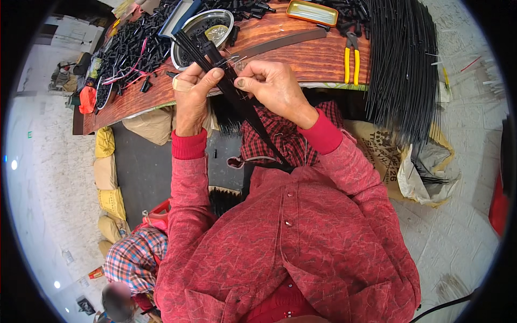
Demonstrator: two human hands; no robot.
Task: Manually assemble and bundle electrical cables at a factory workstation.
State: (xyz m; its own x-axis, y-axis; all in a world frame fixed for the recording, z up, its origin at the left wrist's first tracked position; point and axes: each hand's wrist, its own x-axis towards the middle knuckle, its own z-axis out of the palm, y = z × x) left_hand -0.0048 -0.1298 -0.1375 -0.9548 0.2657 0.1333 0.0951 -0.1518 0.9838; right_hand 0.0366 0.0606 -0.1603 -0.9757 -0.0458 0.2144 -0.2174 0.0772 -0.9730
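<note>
My left hand (193, 92) is closed around a bundle of thin black rods (245, 110), which slants from above the table's near edge down toward my lap. A thick black plastic piece (211, 53) sits at the bundle's upper end. Close beside it, my right hand (274, 89) is closed in a pinch against the rods. Fine silvery wire (232, 60) shows between the two hands. What exactly the right fingertips hold is too small to make out. A tan wrap covers part of the left hand.
On the wooden table (301, 62) lie heaped small black parts (134, 51), an oval metal tray (229, 27), a dark flat strip (285, 41), a yellow tin (312, 12) and yellow-handled pliers (351, 59). Long black rods (404, 70) hang over the right edge. At lower left another person (134, 258) is seen.
</note>
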